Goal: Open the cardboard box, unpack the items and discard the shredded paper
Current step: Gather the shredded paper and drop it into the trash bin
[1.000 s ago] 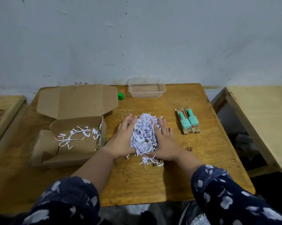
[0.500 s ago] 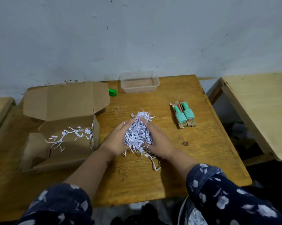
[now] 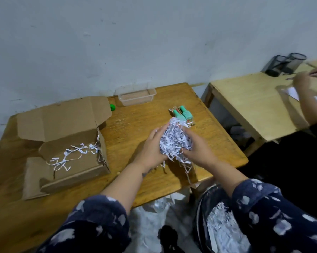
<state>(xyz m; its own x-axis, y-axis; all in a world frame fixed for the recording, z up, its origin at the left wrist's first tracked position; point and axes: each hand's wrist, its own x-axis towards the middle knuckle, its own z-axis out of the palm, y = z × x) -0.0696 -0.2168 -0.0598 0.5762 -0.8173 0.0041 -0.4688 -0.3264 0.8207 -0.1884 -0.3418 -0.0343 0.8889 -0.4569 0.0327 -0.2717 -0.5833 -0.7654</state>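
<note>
Shredded paper (image 3: 174,141), white, seemingly blue-flecked tangle

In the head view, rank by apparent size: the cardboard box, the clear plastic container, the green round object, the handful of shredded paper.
1. Cardboard box
2. Handful of shredded paper and clear plastic container: alike in apparent size, and the paper is nearer the camera, so unranked
3. Green round object

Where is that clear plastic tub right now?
In the head view, the clear plastic tub sits at the table's far edge by the wall, right of the small green object and the open cardboard box.
</note>
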